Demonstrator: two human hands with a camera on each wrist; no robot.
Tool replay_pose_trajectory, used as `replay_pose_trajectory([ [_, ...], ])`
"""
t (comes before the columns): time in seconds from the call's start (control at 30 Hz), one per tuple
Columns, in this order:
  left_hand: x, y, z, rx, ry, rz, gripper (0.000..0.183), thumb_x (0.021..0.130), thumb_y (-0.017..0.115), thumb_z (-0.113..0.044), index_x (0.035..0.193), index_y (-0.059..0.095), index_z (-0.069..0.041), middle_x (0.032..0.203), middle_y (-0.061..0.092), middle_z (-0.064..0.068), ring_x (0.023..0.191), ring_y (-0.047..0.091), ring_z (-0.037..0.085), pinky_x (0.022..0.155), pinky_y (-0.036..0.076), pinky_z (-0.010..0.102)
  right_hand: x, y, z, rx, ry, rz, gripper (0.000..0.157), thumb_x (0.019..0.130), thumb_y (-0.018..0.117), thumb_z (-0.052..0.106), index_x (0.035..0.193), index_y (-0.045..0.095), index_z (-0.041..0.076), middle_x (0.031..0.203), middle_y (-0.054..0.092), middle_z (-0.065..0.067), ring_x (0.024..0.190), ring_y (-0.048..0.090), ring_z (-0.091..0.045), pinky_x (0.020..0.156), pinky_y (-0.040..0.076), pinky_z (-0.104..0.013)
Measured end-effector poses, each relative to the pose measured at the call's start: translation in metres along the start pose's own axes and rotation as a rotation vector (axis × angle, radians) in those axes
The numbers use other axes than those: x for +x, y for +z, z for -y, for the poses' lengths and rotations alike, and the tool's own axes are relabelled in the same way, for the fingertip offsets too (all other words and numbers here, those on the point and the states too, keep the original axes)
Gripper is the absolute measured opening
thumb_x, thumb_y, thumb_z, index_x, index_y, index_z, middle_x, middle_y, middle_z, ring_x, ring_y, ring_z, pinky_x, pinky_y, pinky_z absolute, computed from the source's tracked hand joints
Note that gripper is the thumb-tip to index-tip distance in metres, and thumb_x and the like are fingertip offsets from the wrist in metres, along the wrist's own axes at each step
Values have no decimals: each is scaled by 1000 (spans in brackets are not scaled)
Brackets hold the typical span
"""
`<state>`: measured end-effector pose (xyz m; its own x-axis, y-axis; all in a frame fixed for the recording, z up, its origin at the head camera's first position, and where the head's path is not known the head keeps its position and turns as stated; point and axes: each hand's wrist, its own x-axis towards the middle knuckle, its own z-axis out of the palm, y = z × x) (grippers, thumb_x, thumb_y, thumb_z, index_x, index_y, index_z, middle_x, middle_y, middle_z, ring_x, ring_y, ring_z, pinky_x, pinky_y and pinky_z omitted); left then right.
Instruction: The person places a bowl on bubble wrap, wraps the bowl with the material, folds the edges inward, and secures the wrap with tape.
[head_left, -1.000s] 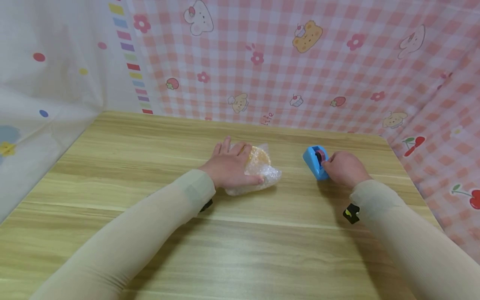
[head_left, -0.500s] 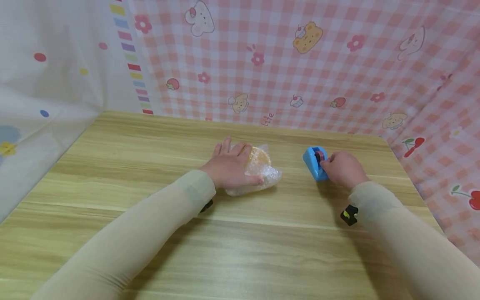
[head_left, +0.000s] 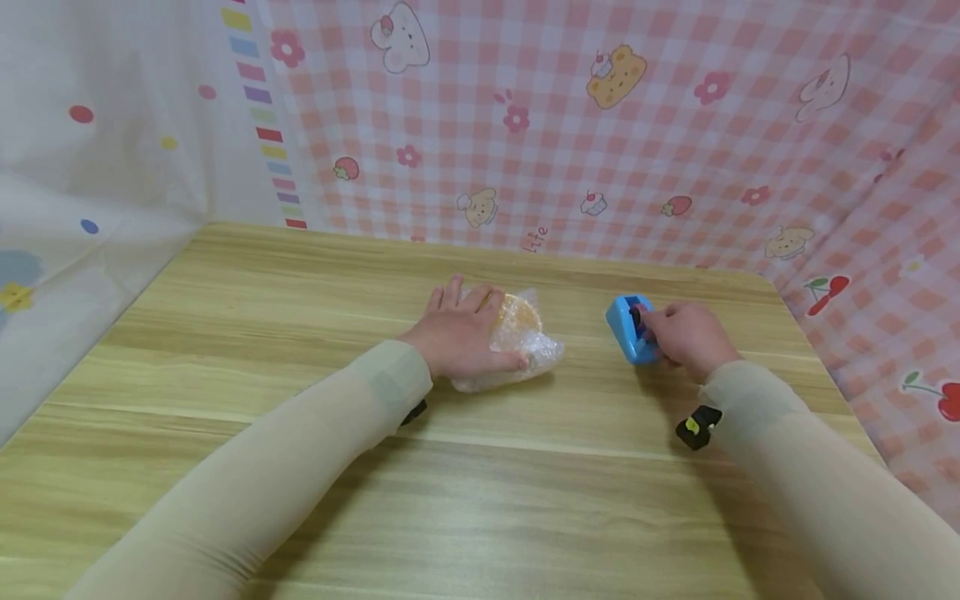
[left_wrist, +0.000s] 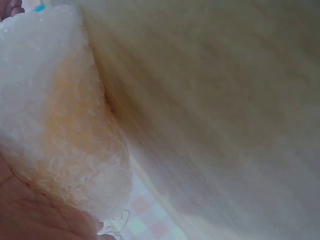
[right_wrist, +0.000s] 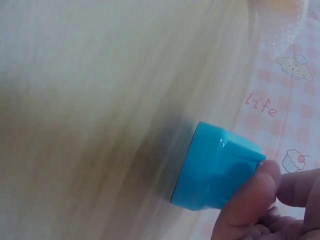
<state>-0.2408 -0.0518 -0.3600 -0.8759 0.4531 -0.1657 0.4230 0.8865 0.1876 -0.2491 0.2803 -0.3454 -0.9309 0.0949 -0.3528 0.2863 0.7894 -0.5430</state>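
In the head view my left hand (head_left: 459, 340), fingers spread, rests on a bubble-wrap bundle (head_left: 536, 348). A round, yellow-orange thing (head_left: 521, 315) shows through the wrap; its kind is unclear. The left wrist view shows the bundle (left_wrist: 75, 115) close up, lying along the palm. To its right, a blue tape dispenser (head_left: 624, 329) with a dark-centred, pinkish tape roll (head_left: 637, 317) stands on the table. Thumb and forefinger of my right hand (head_left: 692, 337) pinch together at the roll, on the tape; its loose end is hidden behind the fingers.
Both things sit on a wood-grain table (head_left: 480, 500). A pink checked cloth (head_left: 525, 150) hangs along the back and right edges. A white dotted cloth (head_left: 112, 150) hangs at the left. Black wrist cameras (head_left: 699, 427) sit under the sleeves.
My right hand's fingers have shifted slightly over the tape roll and now cover more of it. The left hand and the bundle have stayed in place.
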Motion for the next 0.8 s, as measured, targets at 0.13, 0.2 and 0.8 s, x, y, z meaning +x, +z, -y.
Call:
replay_pose_trajectory([
  [0.13, 0, 0, 0, -5, -1, 2, 114, 89, 43, -90, 171, 15, -15, 178, 14, 5, 162, -3, 49, 131, 5, 64, 1, 2, -2, 144, 4, 16, 52, 113, 42, 37, 132, 58, -8, 120, 62, -20, 80, 64, -15, 70, 61, -28],
  [0.2, 0, -1, 0, -6, 0, 2, 114, 89, 43, -89, 171, 14, -15, 178, 13, 6, 162, -3, 49, 131, 5, 64, 1, 3, -3, 187, 15, 22, 53, 113, 41, 37, 133, 57, -9, 125, 60, -21, 81, 66, -15, 72, 62, -28],
  [0.8, 1, 1, 0, 1, -5, 5, 115, 89, 42, -90, 171, 14, -15, 178, 13, 6, 162, -3, 49, 131, 5, 65, -1, 9, -1, 372, 83, 45, 58, 114, 37, 33, 152, 40, -10, 149, 51, -23, 100, 68, -18, 87, 63, -28],
])
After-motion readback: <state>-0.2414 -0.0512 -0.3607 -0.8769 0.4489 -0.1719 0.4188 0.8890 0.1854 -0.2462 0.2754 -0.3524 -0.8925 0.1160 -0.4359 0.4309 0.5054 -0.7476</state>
